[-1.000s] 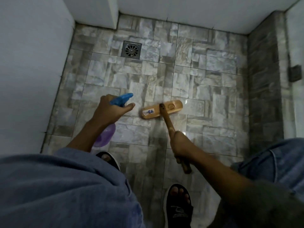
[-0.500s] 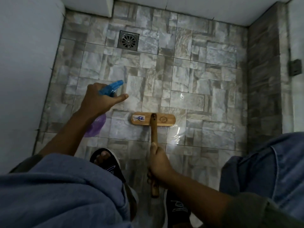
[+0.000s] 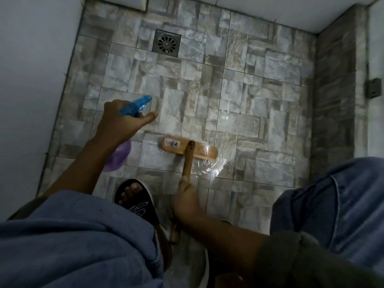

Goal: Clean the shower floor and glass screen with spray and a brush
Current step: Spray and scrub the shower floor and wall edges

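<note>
The left hand (image 3: 122, 123) grips the spray bottle (image 3: 133, 109) aimed at the wet shower floor (image 3: 239, 96), while the right hand (image 3: 187, 202) clasps the wooden brush (image 3: 189, 149) handle, pressing its head flat to scrub.

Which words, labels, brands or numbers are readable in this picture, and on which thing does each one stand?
No text here can be read.
Sticker on the brush: white and purple, too blurred to read.
White mark on the sandal: looks like a logo, not legible.
</note>
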Available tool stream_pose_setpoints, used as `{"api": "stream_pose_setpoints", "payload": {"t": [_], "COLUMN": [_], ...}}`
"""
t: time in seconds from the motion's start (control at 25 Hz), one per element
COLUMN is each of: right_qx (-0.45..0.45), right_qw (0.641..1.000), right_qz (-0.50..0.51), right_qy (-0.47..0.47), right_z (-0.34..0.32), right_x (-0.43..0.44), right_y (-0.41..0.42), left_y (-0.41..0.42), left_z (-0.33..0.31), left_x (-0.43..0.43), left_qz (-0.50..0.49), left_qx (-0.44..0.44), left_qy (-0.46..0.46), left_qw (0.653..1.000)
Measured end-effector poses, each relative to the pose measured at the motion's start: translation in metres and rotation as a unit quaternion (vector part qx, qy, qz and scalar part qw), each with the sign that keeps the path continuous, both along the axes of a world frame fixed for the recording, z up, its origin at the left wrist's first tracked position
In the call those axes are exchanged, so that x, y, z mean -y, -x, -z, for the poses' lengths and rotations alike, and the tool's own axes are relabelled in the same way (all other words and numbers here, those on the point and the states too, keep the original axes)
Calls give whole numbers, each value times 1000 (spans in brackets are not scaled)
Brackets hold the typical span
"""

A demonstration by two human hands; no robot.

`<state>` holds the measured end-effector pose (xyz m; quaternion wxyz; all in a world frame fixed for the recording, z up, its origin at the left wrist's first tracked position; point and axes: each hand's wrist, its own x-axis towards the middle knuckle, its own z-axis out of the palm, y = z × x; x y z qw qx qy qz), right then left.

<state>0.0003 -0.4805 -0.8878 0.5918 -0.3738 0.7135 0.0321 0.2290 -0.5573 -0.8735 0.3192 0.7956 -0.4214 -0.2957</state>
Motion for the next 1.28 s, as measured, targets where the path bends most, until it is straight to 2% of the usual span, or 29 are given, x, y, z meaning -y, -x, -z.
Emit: {"api": "stream_pose_setpoints", "payload": {"t": [0.16, 0.24, 0.32, 0.44, 0.56, 0.68, 0.76, 0.84, 0.96, 1.0, 1.12, 1.2, 1.28], "right_qx": [-5, 17, 48, 41, 54, 35, 69, 90, 117, 134, 111, 129, 122], "right_qw": [999, 999, 998, 997, 998, 996, 996, 994, 993, 990, 994, 991, 992], "right_qz": [6, -38, -40, -60, 8, -72, -55, -56, 18, 35, 2, 13, 13], "right_qy": [40, 33, -1, 12, 38, 32, -4, -5, 1, 4, -9, -34, -16], "right_z": [17, -2, -20, 4, 10, -12, -17, -5, -8, -10, -22, -26, -13], "right_x": [61, 23, -5, 56, 126, 70, 46, 91, 192, 202, 153, 127, 164], "right_y": [-18, 11, 22, -16, -27, 20, 24, -6, -48, -48, -9, 8, -1], "left_y": [6, 7, 4, 0, 2, 3, 2, 1, -2, -1, -3, -8, -12], "left_z": [-2, -3, -3, -3, -2, -1, 0, 1, 1, 0, -4, -3, 1], "left_x": [1, 2, 5, 7, 8, 10, 13, 19, 25, 26, 31, 37, 44], "left_qz": [22, 30, 24, 4, -3, -1, -17, -51, -66, -58, -61, -67, -66], "left_qx": [-10, -1, -15, -26, -30, -41, -47, -61, -67, -65, -67, -70, -63], "left_qy": [2, 8, 7, 6, 6, -2, -10, -18, -18, -17, -18, -16, -16], "left_qw": [1000, 1000, 1000, 1000, 1000, 999, 999, 997, 995, 996, 996, 995, 996]}}
